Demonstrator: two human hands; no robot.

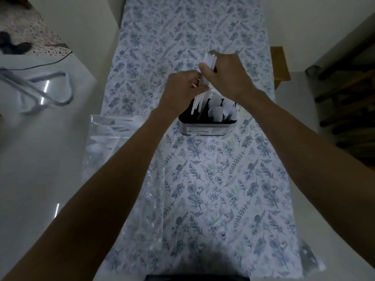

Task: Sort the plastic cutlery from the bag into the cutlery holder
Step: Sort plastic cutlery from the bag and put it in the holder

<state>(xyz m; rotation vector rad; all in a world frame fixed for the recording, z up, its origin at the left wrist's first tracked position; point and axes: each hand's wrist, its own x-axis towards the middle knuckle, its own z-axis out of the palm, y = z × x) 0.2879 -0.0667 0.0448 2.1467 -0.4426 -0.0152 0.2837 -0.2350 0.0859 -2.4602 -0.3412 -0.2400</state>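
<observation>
Both hands meet at frame center-top, directly above the cutlery holder (207, 126). Right hand (225, 75) grip is closed around a bundle of white plastic cutlery (209, 61); handles stick up past the fingers toward the top of the frame, type not readable at this blur. Left hand (182, 88) grip is pinched shut on a few white pieces (197, 103) that angle down into the holder's left compartment. Can't tell whether the two hands share the same bundle.

Holder sits mid-frame on the floral-print cloth (203, 189) covering the desk: dark inside, metallic front wall with a label. White spoons (220, 112) stand bowl-up in its right compartment.

Clear plastic bag (105, 138) lies at left center, partly under the left forearm, with more white cutlery visible inside. It overhangs the cloth's left edge.

Upper left: grey looped hanger-like object (40, 90) on the glossy white floor (40, 179).
</observation>
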